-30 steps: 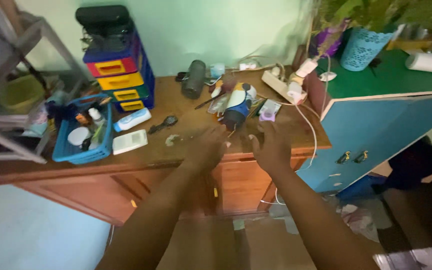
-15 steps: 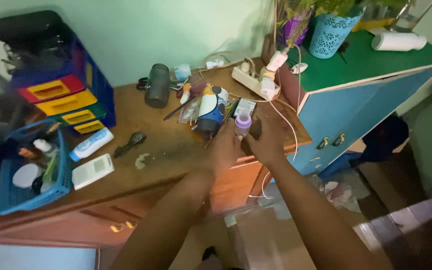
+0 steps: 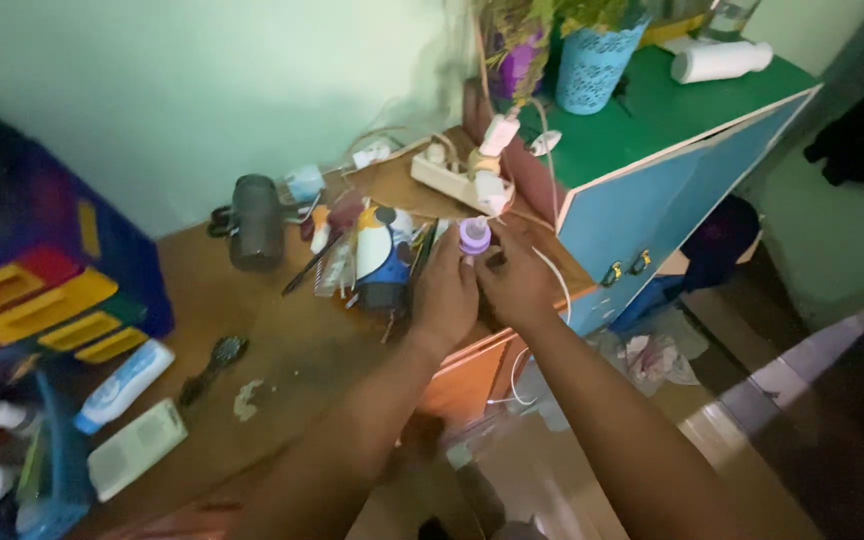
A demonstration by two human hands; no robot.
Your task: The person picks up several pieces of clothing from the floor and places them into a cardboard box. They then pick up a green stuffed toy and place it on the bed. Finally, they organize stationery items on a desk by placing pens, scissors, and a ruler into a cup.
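Both my hands meet over the right end of a wooden desk [image 3: 282, 340]. My left hand [image 3: 444, 292] and my right hand [image 3: 518, 287] close from either side on a small bottle with a purple cap [image 3: 473, 236]; only the cap and neck show above my fingers. Just left of my left hand lies a blue, white and yellow bottle [image 3: 382, 255] among combs and small clutter. A white power strip [image 3: 449, 172] with plugs and cables sits just beyond the small bottle.
A blue cabinet with a green top [image 3: 658, 175] stands at the right, carrying a teal basket [image 3: 588, 60] and a white roll [image 3: 720, 61]. A dark grey cylinder [image 3: 255, 208], hairbrush [image 3: 214, 360], white-blue tube [image 3: 122, 385], flat white box [image 3: 137, 461], coloured drawer unit [image 3: 37, 295] and blue basket [image 3: 52, 480] occupy the desk's left.
My hands went from hovering spread over the desk to closing together on the purple-capped bottle. The view has swung left and down, so the desk now looks tilted.
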